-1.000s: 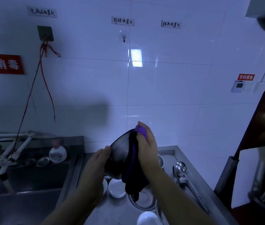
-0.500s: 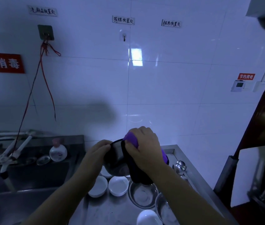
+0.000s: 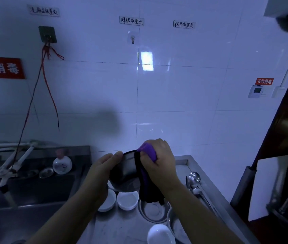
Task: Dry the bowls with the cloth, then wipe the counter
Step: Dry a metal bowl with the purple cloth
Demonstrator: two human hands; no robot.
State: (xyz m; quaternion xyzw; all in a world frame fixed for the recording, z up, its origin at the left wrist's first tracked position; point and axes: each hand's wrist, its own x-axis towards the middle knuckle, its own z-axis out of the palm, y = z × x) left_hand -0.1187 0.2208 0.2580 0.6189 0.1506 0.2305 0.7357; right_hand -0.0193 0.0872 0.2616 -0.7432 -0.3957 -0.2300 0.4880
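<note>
Currently left hand (image 3: 102, 170) grips one steel bowl (image 3: 126, 175); right hand (image 3: 159, 160) pinches one purple-black cloth (image 3: 147, 187) against it above three white bowls (image 3: 127, 200); red sign (image 3: 1, 67) reads "四消毒".

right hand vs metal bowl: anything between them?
Yes. In the head view the purple cloth lies between the right hand and the rim of the metal bowl; the left hand grips the bowl bare.

My left hand (image 3: 102, 170) and right hand (image 3: 159, 161) hold the round steel bowl (image 3: 125, 173) above the steel counter (image 3: 122, 229); two small white ceramic bowls (image 3: 127, 199) sit beneath, the steel sink (image 3: 33, 191) to the left, metal ladles (image 3: 193, 179) to the right.
</note>
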